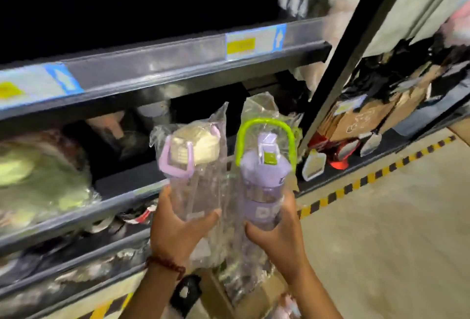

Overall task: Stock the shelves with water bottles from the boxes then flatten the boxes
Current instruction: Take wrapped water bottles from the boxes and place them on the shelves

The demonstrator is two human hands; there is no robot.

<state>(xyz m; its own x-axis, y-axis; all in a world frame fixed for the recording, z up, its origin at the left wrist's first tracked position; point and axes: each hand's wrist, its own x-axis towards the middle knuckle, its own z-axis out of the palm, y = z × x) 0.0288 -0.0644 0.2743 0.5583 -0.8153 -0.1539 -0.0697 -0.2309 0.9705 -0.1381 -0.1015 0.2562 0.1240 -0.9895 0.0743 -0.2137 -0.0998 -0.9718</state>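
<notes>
Two wrapped bottles held upright: clear bottle (193, 181) gripped in left hand (175, 229), purple bottle (264, 191) in right hand (277, 240), shelf (122, 189) just beyond fingertips.

- Shelf labels (250, 43): print blurred, unreadable.
- Goods on the middle shelf (38, 173): smeared, kind cannot be told.
- Cardboard box (256, 301): cut off by the bottom edge.
</notes>
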